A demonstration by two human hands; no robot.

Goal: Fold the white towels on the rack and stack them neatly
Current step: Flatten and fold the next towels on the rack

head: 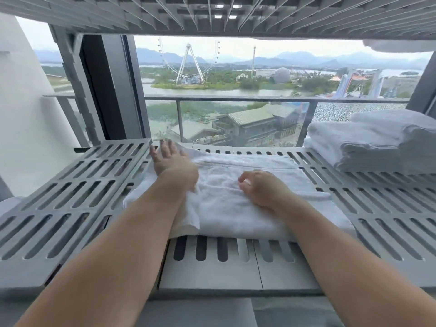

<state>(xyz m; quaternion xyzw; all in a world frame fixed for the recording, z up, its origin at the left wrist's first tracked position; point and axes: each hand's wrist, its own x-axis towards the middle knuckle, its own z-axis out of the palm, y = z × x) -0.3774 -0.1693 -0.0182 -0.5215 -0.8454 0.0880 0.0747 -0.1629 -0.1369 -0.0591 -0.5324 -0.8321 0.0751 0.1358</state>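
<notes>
White towel [236, 208] part-folded, mid-shelf on slatted rack [212, 277]. Left grip [173, 164] flat, fingers spread, likely smoothing far-left edge. Right grip [262, 190] curled on crease, probably pinning it; pinch unclear. Folded stack [377, 147] far right.

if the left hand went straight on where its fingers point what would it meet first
The left hand lies open on the white towel, pointing away; next comes the back rim of the slatted shelf, then probably the window glass, depth unclear.
</notes>
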